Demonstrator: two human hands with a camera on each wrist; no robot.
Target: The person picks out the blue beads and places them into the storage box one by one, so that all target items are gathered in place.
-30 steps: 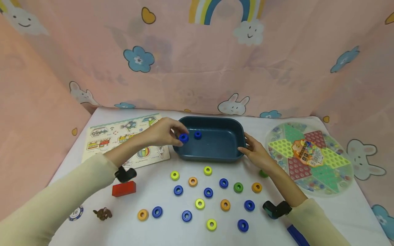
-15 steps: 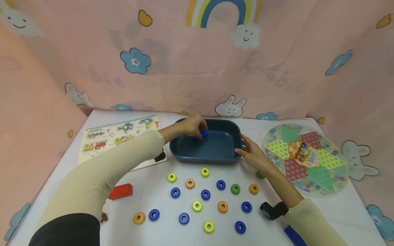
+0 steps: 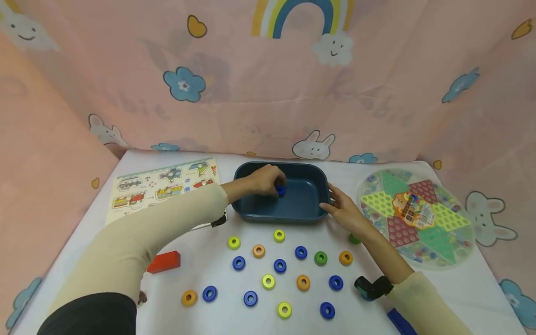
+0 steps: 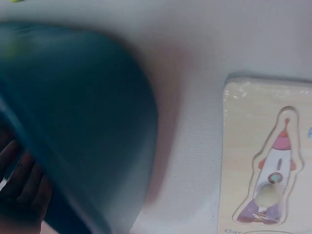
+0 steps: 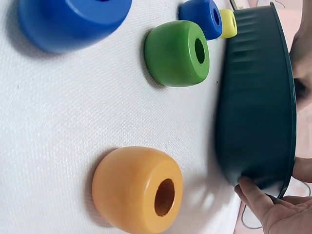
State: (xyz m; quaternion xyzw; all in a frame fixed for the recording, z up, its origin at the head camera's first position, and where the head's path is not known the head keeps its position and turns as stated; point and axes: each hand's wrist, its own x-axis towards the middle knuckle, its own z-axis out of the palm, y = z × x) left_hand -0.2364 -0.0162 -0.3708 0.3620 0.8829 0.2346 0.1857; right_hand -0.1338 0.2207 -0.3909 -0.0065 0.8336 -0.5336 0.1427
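In the head view, a dark teal basin (image 3: 278, 217) stands on the white-covered table (image 3: 207, 260). The left hand (image 3: 265, 179) reaches in over the basin's left end, its fingers bent down and pinching a blue ring (image 3: 280, 190) low inside the basin. The right hand (image 3: 344, 210) grips the basin's right end, thumb at the near rim and fingers at the outer wall. On the near side of the basin, loose rings (image 3: 264, 282) in blue, yellow, orange and green lie scattered, and a red block (image 3: 164, 262) sits to its front left. A puzzle board (image 3: 142, 181) lies left of the basin, partly hidden by the sleeve; a round game board (image 3: 418, 223) lies to its right. A pink printed cloth (image 3: 259, 83) hangs behind the basin.

In the left wrist view, the left hand's fingers run down past the basin's rim into shadow; their grip cannot be told here. The puzzle board lies apart from the basin.

In the right wrist view, the right hand's thumb presses the basin's outer wall. An orange ring (image 5: 127, 190) and a green ring (image 5: 168, 54) stand near the basin's side.
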